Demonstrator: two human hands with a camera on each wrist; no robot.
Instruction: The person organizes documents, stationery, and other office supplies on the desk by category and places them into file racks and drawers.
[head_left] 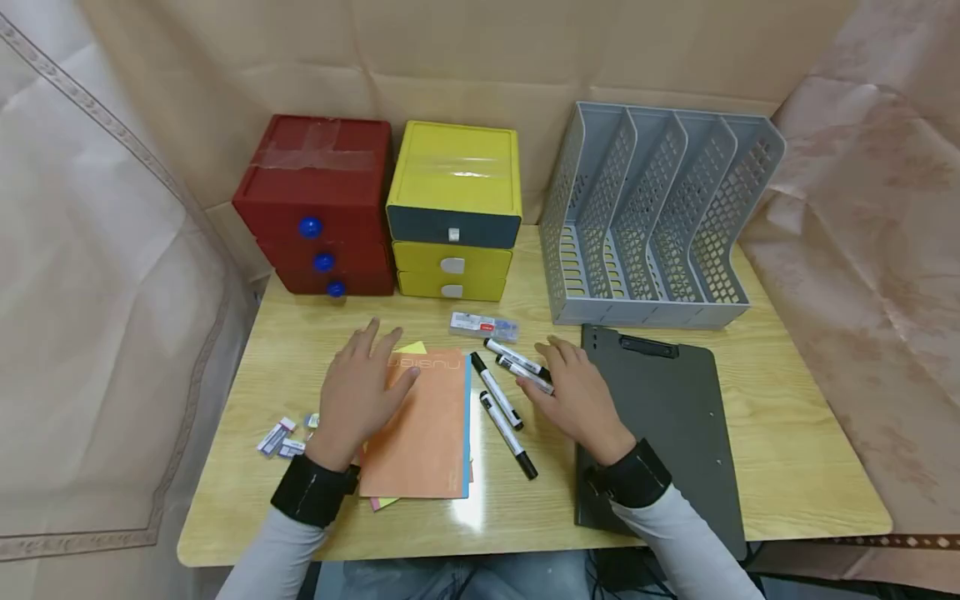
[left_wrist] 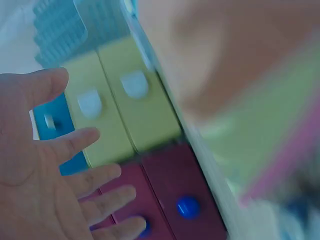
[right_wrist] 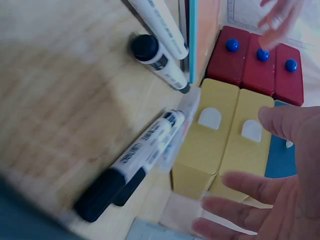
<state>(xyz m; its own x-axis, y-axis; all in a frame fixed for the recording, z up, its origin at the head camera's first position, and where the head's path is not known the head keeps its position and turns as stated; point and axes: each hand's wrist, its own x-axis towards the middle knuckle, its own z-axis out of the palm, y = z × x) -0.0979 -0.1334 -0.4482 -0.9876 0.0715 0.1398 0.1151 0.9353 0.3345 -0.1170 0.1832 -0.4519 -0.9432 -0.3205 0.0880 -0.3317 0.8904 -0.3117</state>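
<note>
My left hand (head_left: 360,396) hovers with fingers spread over the left side of an orange notebook (head_left: 427,425), holding nothing. Under that notebook, blue, yellow and pink edges of other booklets peek out. My right hand (head_left: 573,396) is also spread, between the marker pens and the dark clipboard (head_left: 667,417). Two black-capped markers (head_left: 517,358) lie by its fingertips, partly overlapped by them in the head view. Two more markers (head_left: 508,433) lie along the notebook's right side. The right wrist view shows that palm (right_wrist: 295,190) with nothing in it.
Small eraser-like packs (head_left: 277,436) lie left of the notebook. A clear plastic case (head_left: 483,326) sits before the yellow drawer unit (head_left: 453,167). To the left stands a red drawer unit (head_left: 318,183) with blue knobs; at the back right, a grey divided file rack (head_left: 652,312).
</note>
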